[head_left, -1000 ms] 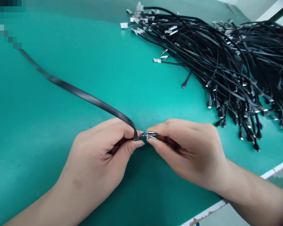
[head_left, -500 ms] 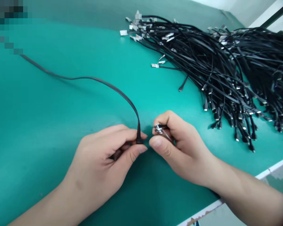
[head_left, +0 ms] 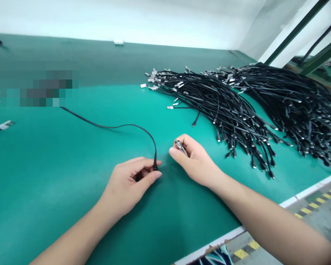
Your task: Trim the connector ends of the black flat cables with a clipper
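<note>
A flat black cable (head_left: 127, 125) has its near end pinched between the thumb and fingers of my left hand (head_left: 131, 182). The dark connector end (head_left: 155, 167) sits at the fingertips, and the cable rises from there before curving away to the far left. My right hand (head_left: 194, 160) is a short way to the right, closed around a small silver clipper-like tool (head_left: 180, 145). Only the tool's shiny tip and part of its body show; the rest is hidden in the palm. The tool and the cable end are apart.
On the green table (head_left: 71, 191) to the right lies a pile of black cables (head_left: 217, 99), with a second pile (head_left: 300, 103) beyond it. Another cable's plug (head_left: 4, 125) pokes in at the left. The table's pale edge (head_left: 298, 197) runs along the lower right.
The camera view has tilted up and back, so more wall and floor show. My right hand has drawn slightly away from the cable end, with the tool turned. My left grip is unchanged.
</note>
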